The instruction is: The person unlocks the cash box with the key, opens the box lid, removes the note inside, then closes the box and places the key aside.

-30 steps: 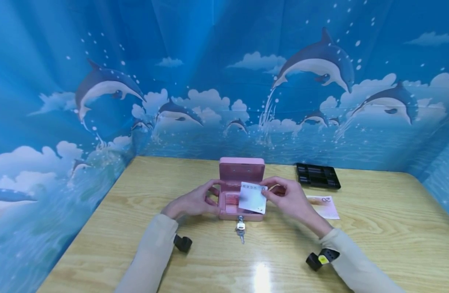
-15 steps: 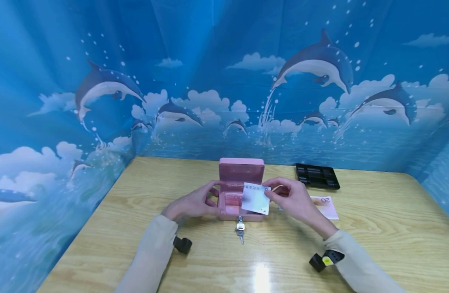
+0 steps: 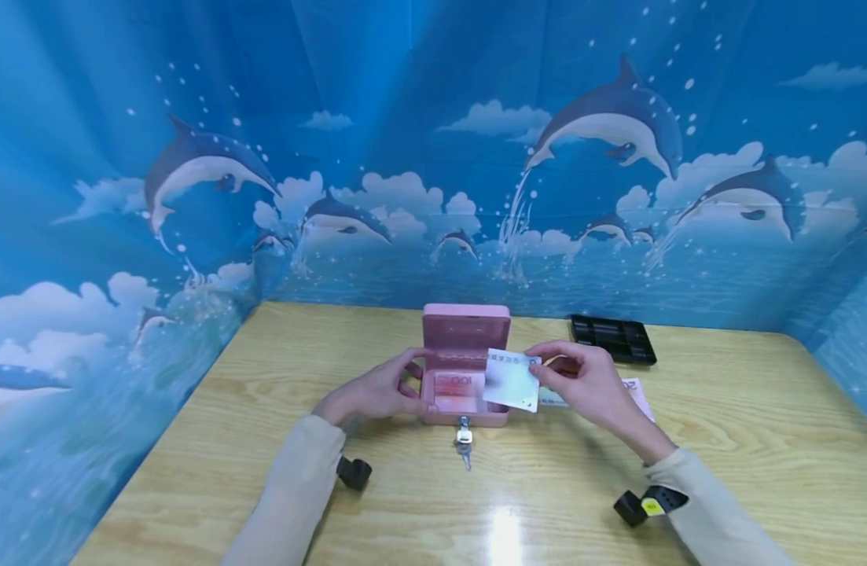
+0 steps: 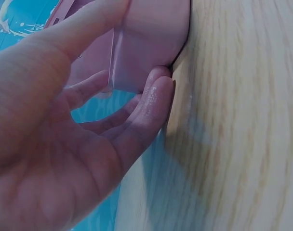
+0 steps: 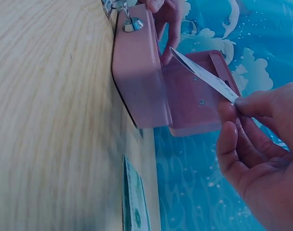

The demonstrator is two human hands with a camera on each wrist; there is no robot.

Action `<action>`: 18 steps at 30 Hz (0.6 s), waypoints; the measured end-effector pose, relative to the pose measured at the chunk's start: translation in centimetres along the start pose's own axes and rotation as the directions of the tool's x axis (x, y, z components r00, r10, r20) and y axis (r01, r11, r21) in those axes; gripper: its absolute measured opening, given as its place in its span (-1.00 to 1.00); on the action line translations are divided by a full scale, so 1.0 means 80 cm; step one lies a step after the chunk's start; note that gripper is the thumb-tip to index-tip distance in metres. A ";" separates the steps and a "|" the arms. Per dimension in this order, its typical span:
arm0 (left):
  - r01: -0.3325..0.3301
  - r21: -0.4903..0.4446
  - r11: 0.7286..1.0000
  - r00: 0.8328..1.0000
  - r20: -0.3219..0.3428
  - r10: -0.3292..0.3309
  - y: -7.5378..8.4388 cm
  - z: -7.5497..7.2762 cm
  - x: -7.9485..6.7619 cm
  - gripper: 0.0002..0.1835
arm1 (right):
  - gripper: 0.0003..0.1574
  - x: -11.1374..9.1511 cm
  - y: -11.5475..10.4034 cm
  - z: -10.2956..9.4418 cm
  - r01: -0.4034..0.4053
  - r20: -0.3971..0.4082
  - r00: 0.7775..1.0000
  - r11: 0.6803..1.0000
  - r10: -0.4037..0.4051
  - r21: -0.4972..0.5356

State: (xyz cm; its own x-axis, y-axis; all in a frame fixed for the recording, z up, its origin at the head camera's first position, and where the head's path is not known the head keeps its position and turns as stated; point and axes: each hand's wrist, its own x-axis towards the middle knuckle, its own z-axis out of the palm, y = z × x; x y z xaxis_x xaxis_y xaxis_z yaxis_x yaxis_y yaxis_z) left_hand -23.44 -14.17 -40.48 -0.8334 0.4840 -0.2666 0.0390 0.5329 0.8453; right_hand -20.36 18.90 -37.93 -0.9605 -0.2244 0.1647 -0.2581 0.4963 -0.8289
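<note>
A small pink cash box [image 3: 443,420] stands on the table with its lid raised. Red 100 banknotes [image 3: 453,384] lie inside it. My left hand [image 3: 372,390] holds the box's left side; the left wrist view has the thumb on its upper edge and the fingers [image 4: 149,103] against the side wall. Between thumb and fingers, my right hand [image 3: 585,383] pinches a pale banknote [image 3: 511,382] by its right edge, above the box's right side. Edge-on in the right wrist view, that banknote [image 5: 204,77] looks folded. Keys [image 3: 464,450] hang from the front lock.
To the right of the box lies a greenish banknote [image 3: 552,398], partly behind my right hand. A pinkish 20 note [image 3: 640,398] lies farther right, also partly covered. A black compartment tray [image 3: 620,346] sits near the back, before a dolphin-print curtain [image 3: 405,196].
My right hand has moved right with the pale banknote, uncovering more of the red notes in the box and covering more of the 20 note. The left hand stays put.
</note>
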 end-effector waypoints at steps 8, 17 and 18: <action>0.015 -0.013 1.000 1.000 -0.008 -0.015 0.001 0.000 0.000 -0.03 | -0.76 -0.006 0.007 -0.013 -0.001 -0.024 1.000 1.000 0.000 -0.028; 0.022 -0.018 1.000 1.000 -0.008 -0.022 -0.001 0.000 0.000 -0.03 | -0.75 -0.014 0.011 -0.027 -0.020 -0.051 0.999 0.996 0.016 -0.083; 0.019 -0.016 1.000 1.000 -0.008 -0.019 -0.001 0.000 0.000 -0.03 | -0.74 -0.015 0.011 -0.029 -0.023 -0.052 0.998 0.996 0.019 -0.088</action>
State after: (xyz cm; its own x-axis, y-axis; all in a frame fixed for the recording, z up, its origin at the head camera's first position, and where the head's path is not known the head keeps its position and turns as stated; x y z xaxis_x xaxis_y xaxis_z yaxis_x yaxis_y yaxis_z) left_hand -23.39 -14.19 -40.53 -0.8382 0.4687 -0.2788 0.0146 0.5303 0.8477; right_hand -19.68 21.55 -37.63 -0.9693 -0.1708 0.1767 -0.2437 0.5734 -0.7822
